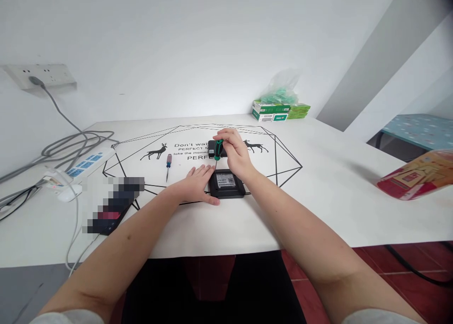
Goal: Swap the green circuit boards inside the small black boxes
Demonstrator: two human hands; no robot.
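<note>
While left hand touches black case, right hand grips green screwdriver.

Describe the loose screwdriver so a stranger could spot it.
On the white table, find the left printed deer. Just right of it lies the loose screwdriver. Unlike the green-and-black screwdriver in the right hand, its handle is reddish with a blue collar.

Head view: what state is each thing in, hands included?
Black case: flat, label up
Green-and-black screwdriver: nearly upright, tip down at the case's far left corner
Right hand: closed around its handle
Left hand: spread against the case's left side
Second screwdriver: lying loose
Grey plug: in the wall socket
Plastic bag: resting on boxes
Dark object: pixelated, cannot tell
</note>
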